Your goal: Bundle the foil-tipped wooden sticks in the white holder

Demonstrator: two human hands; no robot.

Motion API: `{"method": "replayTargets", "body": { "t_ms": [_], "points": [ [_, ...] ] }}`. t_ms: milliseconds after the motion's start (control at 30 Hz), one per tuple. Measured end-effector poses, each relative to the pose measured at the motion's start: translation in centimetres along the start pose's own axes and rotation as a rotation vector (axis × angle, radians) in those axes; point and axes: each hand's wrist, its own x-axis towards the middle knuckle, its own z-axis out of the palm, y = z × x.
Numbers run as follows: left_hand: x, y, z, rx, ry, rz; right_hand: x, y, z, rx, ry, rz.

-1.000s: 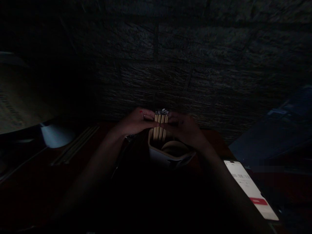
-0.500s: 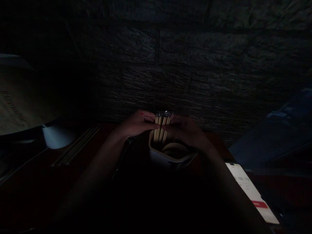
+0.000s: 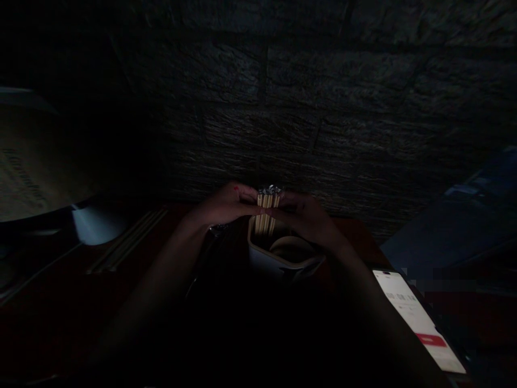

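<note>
In the dim head view, a bundle of pale wooden chopsticks stands upright with shiny clear wrapping at its top. My left hand closes on the bundle from the left. From the other side, my right hand grips it too, and the thumbs nearly meet in front. The lower ends reach into an open container with a pale outer wall and a tan rim. Beside the chopsticks inside it rests a tan rounded thing. The fingers behind the bundle are mostly hidden.
Several long thin sticks lie on the dark reddish table at left. Near them are a pale cone-shaped piece and a large printed brown paper surface. A lit phone lies at right. Behind rises a rough block wall.
The chopsticks, which showed a gap between two bunches, now stand closer together as one bundle. My right hand has shifted slightly left; the container stays in place.
</note>
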Motion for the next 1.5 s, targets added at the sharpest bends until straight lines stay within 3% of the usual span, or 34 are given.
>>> {"method": "replayTargets", "body": {
  "t_ms": [533, 1000, 1500],
  "points": [
    [0.01, -0.07, 0.03, -0.004, 0.037, -0.043, 0.03, -0.27, 0.41, 0.121, -0.006, -0.015],
    [0.11, 0.19, 0.2, -0.003, 0.052, -0.055, -0.23, -0.14, 0.03, 0.043, -0.004, 0.065],
    [0.25, -0.07, 0.42, -0.02, 0.067, -0.053, -0.25, -0.58, 0.15, 0.003, 0.057, 0.041]
  ]
}}
